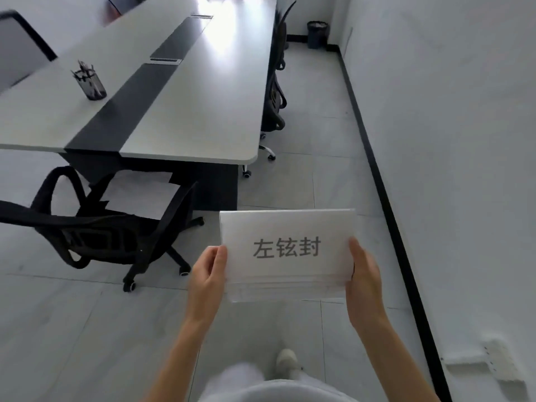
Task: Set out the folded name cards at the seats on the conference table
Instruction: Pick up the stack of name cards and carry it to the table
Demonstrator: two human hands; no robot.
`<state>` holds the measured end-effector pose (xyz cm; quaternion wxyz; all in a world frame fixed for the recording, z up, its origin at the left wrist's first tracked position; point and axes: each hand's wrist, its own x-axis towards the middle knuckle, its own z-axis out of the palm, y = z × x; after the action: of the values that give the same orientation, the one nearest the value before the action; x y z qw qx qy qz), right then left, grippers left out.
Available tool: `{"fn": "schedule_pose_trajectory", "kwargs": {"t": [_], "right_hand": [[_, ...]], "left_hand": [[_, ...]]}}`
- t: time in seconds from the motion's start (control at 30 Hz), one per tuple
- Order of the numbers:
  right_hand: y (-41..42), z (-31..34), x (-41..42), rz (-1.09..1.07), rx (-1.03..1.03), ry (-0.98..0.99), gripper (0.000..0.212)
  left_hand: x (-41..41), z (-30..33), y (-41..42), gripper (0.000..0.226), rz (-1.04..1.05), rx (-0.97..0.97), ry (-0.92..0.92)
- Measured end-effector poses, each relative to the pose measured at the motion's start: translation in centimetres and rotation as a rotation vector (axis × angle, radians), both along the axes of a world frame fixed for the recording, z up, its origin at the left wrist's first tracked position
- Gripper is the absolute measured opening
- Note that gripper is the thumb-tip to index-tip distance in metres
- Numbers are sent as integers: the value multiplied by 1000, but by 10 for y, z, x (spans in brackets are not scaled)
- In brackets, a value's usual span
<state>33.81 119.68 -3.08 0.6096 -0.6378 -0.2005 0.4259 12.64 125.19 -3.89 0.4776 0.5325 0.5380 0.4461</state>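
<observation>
Both hands grip stack of name cards (287,250) over floor, left hand (207,278) and right hand (364,281) on side edges; lower cards mostly hidden, count unclear. Tabletop (203,111) well apart, far end washed out

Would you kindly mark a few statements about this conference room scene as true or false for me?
1. Both hands, left and right, hold a stack of name cards. True.
2. A name card already stands on the table. False: none is on it.
3. A pen holder stands on the table. True.
4. The bin sits beside the nearest chair. False: it is in the far corner.
</observation>
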Motion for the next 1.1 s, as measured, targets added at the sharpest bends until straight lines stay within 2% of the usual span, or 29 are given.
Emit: {"fn": "schedule_pose_trajectory", "kwargs": {"t": [0.1,0.33,0.6,0.73,0.8,0.97,1.03,1.1], "right_hand": [[76,9,23,74,15,-5,55],[244,4,53,148,29,-20,34],[431,-3,76,149,-2,-51,33],[517,-6,78,224,-9,-57,29],[563,-10,77,271,-17,-52,28],[691,-28,75,508,-7,-75,41],[744,-39,73,614,-29,-111,58],[797,-47,69,712,-39,-138,59]], "left_hand": [[20,4,58,29,73,8,3],[57,4,205,28,190,27,-21],[75,2,384,32,193,-28,-67],[72,-6,458,38,248,-58,-42],[71,-9,491,33,280,-73,-47],[74,-25,563,28,392,-59,-17],[77,-34,595,14,476,-84,10],[83,-41,626,9,580,-96,44]]}}
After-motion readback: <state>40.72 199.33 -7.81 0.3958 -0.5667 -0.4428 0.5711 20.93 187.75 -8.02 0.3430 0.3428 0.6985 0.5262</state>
